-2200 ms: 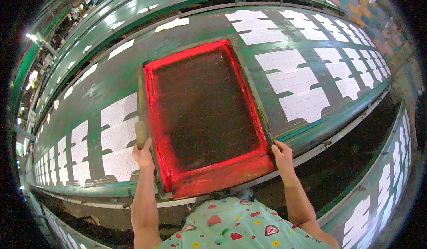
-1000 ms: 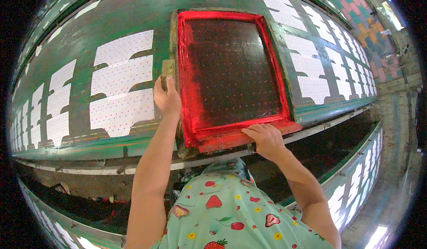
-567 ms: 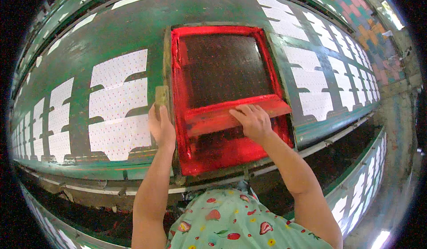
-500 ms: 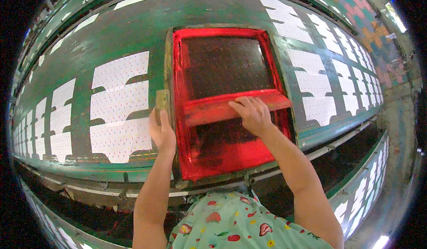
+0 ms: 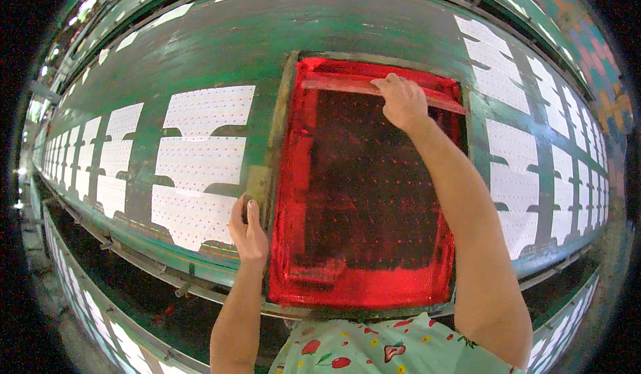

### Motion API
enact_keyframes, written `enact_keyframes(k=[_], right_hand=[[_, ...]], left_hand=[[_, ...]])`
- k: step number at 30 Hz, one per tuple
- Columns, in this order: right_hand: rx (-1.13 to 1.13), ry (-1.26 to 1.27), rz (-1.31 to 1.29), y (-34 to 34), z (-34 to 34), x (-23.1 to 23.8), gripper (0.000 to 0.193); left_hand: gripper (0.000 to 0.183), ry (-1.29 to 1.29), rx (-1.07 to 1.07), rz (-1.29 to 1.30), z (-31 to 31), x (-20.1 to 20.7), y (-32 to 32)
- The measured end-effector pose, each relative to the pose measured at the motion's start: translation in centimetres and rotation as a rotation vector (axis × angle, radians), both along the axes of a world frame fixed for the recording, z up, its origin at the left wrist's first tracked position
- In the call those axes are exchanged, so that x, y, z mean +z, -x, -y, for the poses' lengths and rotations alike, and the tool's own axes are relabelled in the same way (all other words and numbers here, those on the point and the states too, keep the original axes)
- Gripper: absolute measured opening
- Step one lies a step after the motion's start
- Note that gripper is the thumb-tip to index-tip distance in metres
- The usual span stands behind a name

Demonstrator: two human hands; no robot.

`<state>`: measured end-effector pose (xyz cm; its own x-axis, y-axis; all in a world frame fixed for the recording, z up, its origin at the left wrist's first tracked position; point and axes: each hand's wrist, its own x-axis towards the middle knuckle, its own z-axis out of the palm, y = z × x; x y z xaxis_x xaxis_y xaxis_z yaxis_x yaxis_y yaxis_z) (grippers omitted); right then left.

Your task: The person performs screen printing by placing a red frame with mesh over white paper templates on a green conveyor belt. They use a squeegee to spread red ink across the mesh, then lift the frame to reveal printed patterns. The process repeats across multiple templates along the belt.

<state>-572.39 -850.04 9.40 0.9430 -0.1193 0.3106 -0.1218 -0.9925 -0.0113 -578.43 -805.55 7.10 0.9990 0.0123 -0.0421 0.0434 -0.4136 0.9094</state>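
Observation:
A screen printing frame lies on the long green table, its inner edges smeared with red ink and its mesh dark with small red dots. Near the mesh's far end, a long red-stained squeegee runs crosswise, and my right hand is closed over the right part of its upper edge. My left hand is at the frame's left side, thumb and fingers closed about the lower end of a flat yellowish handle. Some of its fingers are hidden.
White dotted fabric pieces lie in rows left of the frame, and more fabric pieces lie to its right. A rail follows the table's near edge. Other tables with white pieces stand beyond and behind.
My right hand has pushed the squeegee from the lower middle of the mesh to its far end. My left hand stays at the handle. The view has shifted, placing the frame further right and lower.

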Motion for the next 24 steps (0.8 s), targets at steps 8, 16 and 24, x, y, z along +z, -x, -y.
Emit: enact_keyframes(k=[8,16,24], right_hand=[[-0.011,-0.095,-0.108,-4.0,2.9,2.6,0.045],[0.029,-0.066,-0.175,-4.3,3.5,2.5,0.034],[0.086,-0.107,-0.423,3.3,-1.7,4.7,0.025]], left_hand=[[0.05,-0.056,0.07,0.006,0.7,0.5,0.3],[0.05,-0.038,0.033,0.002,0.8,0.7,0.1],[0.048,-0.019,-0.027,0.034,0.0,0.3,0.1]])
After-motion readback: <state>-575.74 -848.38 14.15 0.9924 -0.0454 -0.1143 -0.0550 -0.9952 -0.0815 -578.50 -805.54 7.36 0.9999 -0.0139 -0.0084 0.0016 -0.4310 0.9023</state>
